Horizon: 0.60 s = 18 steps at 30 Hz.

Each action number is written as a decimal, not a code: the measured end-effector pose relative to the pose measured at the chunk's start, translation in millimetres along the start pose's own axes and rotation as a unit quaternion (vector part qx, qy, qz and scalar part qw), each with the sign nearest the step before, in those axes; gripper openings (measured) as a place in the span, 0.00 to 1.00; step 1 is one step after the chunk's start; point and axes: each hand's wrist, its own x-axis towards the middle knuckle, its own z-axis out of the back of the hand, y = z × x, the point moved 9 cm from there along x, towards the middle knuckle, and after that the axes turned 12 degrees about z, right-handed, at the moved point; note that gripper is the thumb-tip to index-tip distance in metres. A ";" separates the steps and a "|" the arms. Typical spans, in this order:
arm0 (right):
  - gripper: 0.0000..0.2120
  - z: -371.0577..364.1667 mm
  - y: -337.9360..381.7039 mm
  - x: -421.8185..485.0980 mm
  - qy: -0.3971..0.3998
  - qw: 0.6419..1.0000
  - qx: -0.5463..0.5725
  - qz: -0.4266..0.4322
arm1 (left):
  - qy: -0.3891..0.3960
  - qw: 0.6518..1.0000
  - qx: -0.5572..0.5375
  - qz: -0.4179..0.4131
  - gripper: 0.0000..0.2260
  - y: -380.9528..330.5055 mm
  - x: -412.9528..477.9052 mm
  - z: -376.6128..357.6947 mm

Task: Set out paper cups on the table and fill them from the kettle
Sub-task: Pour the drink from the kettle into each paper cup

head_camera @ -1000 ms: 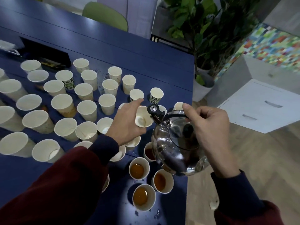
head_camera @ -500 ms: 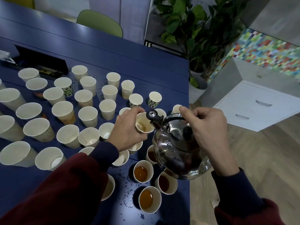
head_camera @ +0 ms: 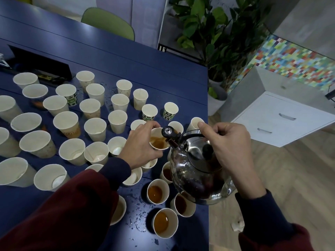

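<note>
Two hands share the pour. The left hand [head_camera: 143,147] has its grip curled round a paper cup [head_camera: 158,142] held above the counter [head_camera: 126,57], with brown liquid inside. The right hand [head_camera: 230,147] has its grip closed on the kettle [head_camera: 195,178] handle, and the spout [head_camera: 171,141] is at the cup's rim. The kettle and the left sleeve [head_camera: 72,205] partly hide other cups [head_camera: 133,178].

Wood-plank floor [head_camera: 299,178] lies right of the right hand [head_camera: 230,144]. White two-drawer cabinet [head_camera: 282,120] beyond it, before a multicoloured tiled wall [head_camera: 293,62]. Potted plant [head_camera: 213,33] farther back; green chair [head_camera: 108,22] far beyond the left hand [head_camera: 141,147].
</note>
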 end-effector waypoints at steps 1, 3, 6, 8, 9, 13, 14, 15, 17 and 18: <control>0.30 -0.8 -0.5 -0.2 0.002 1.000 0.002 -0.001 | 0.001 1.000 -0.002 0.000 0.30 0.1 0.4 -0.7; 0.28 -1.9 -1.4 0.4 0.004 1.000 0.009 -0.005 | 0.003 1.000 -0.003 0.002 0.30 -0.4 1.3 -2.3; 0.27 -2.2 -2.9 2.9 -0.001 1.000 0.019 -0.012 | 0.006 1.000 -0.001 0.000 0.31 -4.2 4.3 -3.1; 0.27 -1.7 -5.3 2.8 -0.012 0.999 0.036 -0.017 | 0.001 1.000 0.002 0.002 0.31 -4.2 6.9 -2.1; 0.26 -0.9 -7.8 2.4 -0.020 0.998 0.047 -0.021 | -0.005 1.000 0.007 0.002 0.30 -3.2 8.7 -1.6; 0.26 4.3 -23.2 -1.1 -0.066 0.992 0.086 -0.063 | -0.017 1.000 0.021 0.011 0.29 3.0 21.4 -6.3; 0.27 5.8 -26.7 -2.2 -0.077 0.990 0.096 -0.075 | -0.015 1.000 0.017 0.019 0.30 5.0 25.5 -8.8; 0.28 6.9 -29.8 -3.2 -0.087 0.987 0.103 -0.085 | -0.013 0.999 0.015 0.027 0.31 7.5 30.2 -11.9; 0.29 8.2 -34.8 -4.7 -0.097 0.984 0.111 -0.096 | -0.013 0.999 0.023 0.045 0.33 12.9 39.6 -18.1; 0.28 7.9 -37.6 -5.0 -0.100 0.983 0.116 -0.102 | -0.012 0.998 0.028 0.054 0.35 16.1 44.1 -21.4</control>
